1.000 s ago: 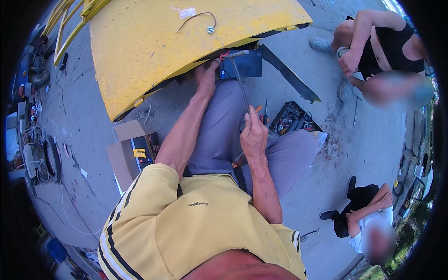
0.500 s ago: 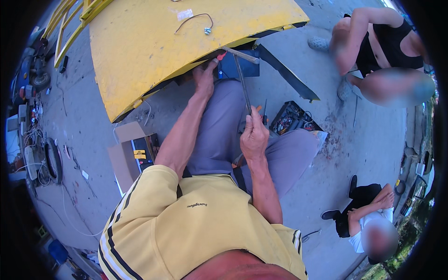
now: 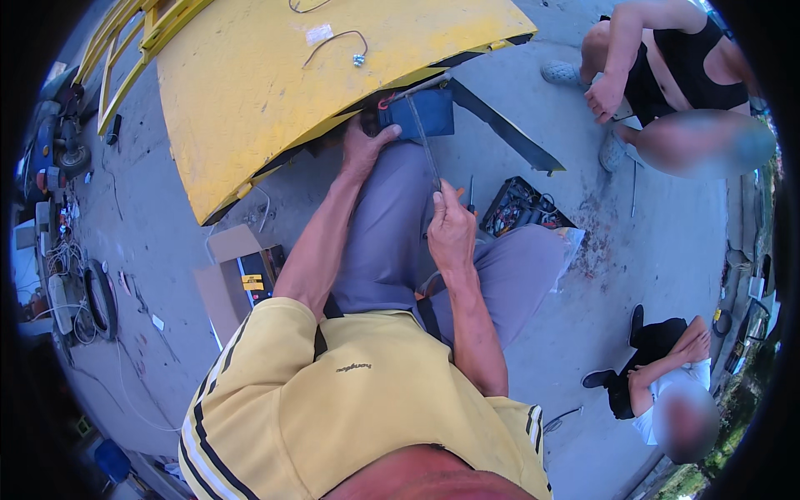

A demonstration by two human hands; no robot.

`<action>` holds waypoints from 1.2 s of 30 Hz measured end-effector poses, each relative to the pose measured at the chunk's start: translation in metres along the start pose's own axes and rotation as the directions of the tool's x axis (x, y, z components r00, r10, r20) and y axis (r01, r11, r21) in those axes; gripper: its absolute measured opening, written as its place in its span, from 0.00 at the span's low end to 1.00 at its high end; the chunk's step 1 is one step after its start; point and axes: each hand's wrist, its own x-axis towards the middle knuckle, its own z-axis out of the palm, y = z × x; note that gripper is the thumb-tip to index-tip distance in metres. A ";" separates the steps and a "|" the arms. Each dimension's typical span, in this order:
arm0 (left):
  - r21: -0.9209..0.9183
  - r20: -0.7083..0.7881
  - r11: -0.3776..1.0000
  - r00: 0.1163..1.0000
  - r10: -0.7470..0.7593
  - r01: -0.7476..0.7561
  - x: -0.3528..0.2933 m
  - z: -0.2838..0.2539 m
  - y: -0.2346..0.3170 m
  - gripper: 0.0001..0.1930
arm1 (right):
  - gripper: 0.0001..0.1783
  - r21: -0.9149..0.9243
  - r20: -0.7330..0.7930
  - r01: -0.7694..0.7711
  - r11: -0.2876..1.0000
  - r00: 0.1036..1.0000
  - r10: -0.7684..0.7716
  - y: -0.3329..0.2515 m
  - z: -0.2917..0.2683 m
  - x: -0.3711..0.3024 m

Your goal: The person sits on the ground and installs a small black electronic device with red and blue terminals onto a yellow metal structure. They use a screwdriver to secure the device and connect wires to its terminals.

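Note:
My right hand [image 3: 452, 225] is closed round the lower end of a long thin metal rod [image 3: 423, 137]. At its far end the rod meets a metal crossbar [image 3: 429, 86] under the edge of the yellow metal panel [image 3: 275, 92], in a T shape. A blue box [image 3: 432, 117], like a battery, sits beneath the panel behind the rod, with a red lead [image 3: 386, 102] at its left. My left hand [image 3: 363, 150] is beside the box, its thumb stretched out against the lower left corner; the other fingers are mostly hidden below the panel edge.
A tray of tools and small parts [image 3: 527, 208] lies right of my knees, an open cardboard box [image 3: 223, 279] at left. A dark metal strip [image 3: 508, 129] juts from the panel. One person [image 3: 700, 67] sits at far right, another [image 3: 667, 375] at lower right.
The crossbar has swung, its right end now tilting farther away. My left thumb has moved off the red lead onto the blue box. The seated person's arm at far right has lowered.

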 end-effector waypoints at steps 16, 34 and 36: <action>0.560 0.336 0.715 0.903 0.267 -0.420 0.028 -0.019 0.014 0.60 | 0.16 0.388 -0.159 -0.302 0.871 0.909 0.386 0.032 -0.006 -0.029; 0.546 0.123 0.805 0.972 0.200 -0.234 0.023 -0.016 -0.001 0.56 | 0.22 0.140 0.239 -0.747 0.650 0.662 0.710 0.150 0.112 -0.005; 0.533 0.121 0.820 0.978 0.172 -0.210 0.022 -0.026 -0.002 0.55 | 0.36 -0.159 0.184 -0.649 0.744 0.721 0.668 0.129 0.114 0.004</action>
